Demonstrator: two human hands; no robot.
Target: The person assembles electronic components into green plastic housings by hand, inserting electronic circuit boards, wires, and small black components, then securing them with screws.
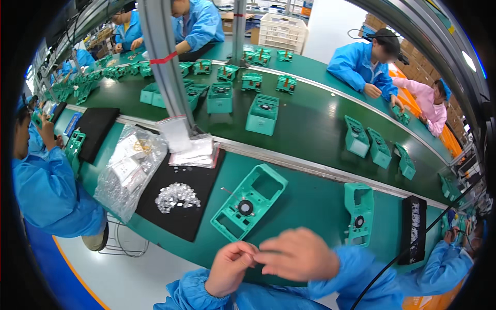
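My left hand (231,267) is in front of the bench's near edge, thumb and forefinger pinched together. What lies between them, if anything, is too small to make out. My right hand (298,254) meets it at the fingertips; motion blurs its fingers and hides any grip. Just beyond both hands, a green plastic housing (279,181) rests at a slant on the bench. It has open windows, a round black part (246,207) and a thin wire lead. To the left, a heap of small silvery pieces (177,198) lies on a black mat (181,225).
Another green housing (367,201) and a black tray (413,227) of small parts are at right. Plastic bags (129,173) lie left; a metal post (168,67) rises ahead. Housings stand along the conveyor (310,126). Co-workers sit left (51,181) and across (359,64).
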